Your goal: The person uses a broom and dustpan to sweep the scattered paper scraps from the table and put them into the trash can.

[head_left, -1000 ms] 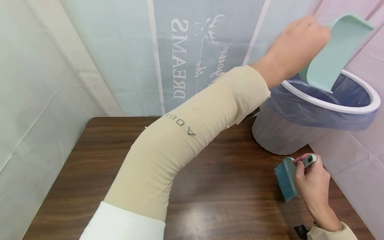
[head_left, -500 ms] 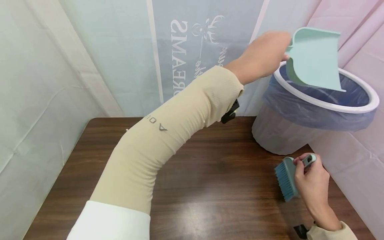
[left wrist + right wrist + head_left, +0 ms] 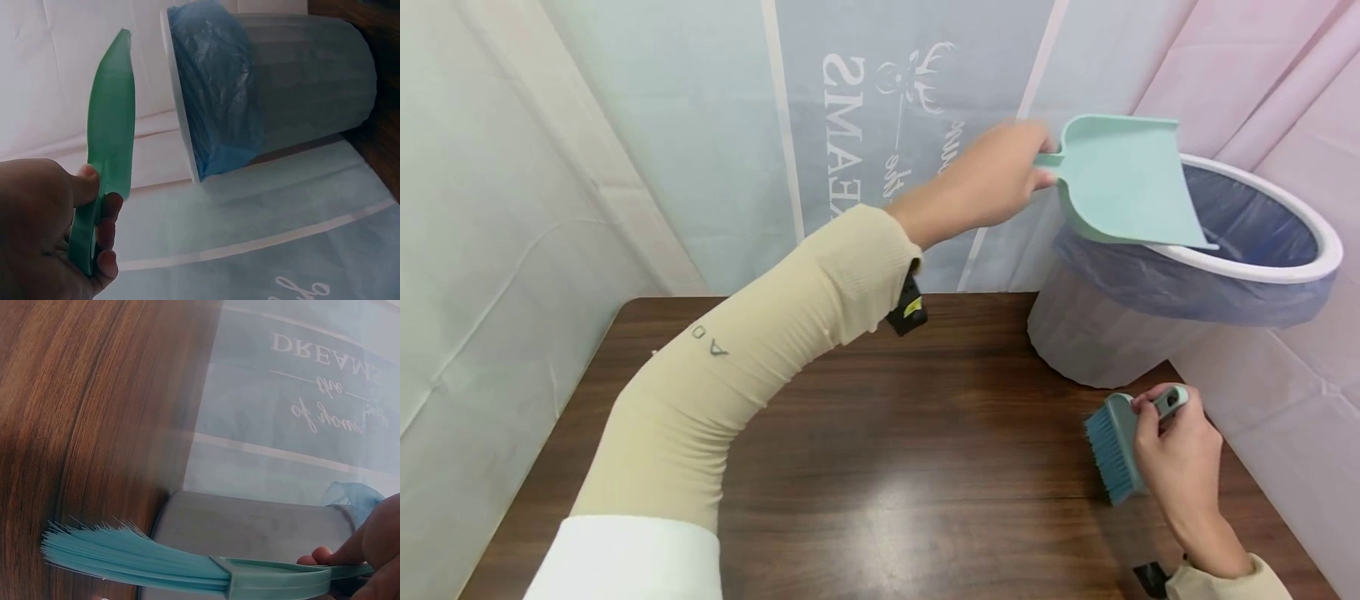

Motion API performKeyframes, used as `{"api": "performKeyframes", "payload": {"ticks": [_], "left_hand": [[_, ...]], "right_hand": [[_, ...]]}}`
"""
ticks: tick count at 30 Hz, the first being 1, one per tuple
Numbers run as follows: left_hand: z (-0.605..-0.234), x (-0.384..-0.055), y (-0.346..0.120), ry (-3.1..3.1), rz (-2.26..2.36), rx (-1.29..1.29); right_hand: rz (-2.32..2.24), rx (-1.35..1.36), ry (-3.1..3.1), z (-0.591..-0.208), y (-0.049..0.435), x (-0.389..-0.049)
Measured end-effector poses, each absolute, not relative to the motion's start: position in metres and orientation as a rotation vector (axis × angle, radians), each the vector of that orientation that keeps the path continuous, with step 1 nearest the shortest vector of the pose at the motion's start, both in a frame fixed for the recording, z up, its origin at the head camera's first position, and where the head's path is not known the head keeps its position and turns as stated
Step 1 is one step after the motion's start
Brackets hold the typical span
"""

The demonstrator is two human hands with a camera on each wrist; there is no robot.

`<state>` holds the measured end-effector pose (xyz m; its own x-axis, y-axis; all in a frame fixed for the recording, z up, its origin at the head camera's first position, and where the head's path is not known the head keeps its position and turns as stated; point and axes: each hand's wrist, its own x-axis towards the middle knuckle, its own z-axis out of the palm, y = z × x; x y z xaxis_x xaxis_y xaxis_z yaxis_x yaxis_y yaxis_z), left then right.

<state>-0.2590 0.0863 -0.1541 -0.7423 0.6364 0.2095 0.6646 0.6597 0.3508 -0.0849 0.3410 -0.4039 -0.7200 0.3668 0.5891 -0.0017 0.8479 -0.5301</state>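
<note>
My left hand (image 3: 988, 179) grips the short handle of a mint-green dustpan (image 3: 1127, 179), its fingers wrapped round the handle in the left wrist view. In the head view the pan overlaps the left rim of a white trash bin (image 3: 1105, 333) lined with a blue plastic bag (image 3: 1210, 296); the left wrist view shows it apart from the rim. At the lower right, my right hand (image 3: 1180, 454) holds a small hand brush (image 3: 1123, 454) by its green handle. The brush's blue bristles (image 3: 125, 556) point left, low over the wooden table.
The dark wooden table (image 3: 910, 433) fills the lower middle. Behind it hangs a pale blue cloth (image 3: 917, 125) with mirrored lettering. A pink sheet (image 3: 1262, 375) lines the right side, and a pale sheet (image 3: 535, 208) the left.
My left hand has drawn the dustpan leftward and down, from over the bin's opening to its left rim, and the pan has turned more level. My right hand and the brush stay put.
</note>
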Motion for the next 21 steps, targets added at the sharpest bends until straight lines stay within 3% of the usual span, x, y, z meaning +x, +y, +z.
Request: {"api": "performKeyframes", "payload": {"ticks": [21], "left_hand": [[-0.249,-0.236,-0.017,-2.777,-0.752,-1.052]], "right_hand": [[0.669,-0.208,-2.314,-0.409,0.336,-0.091]]}}
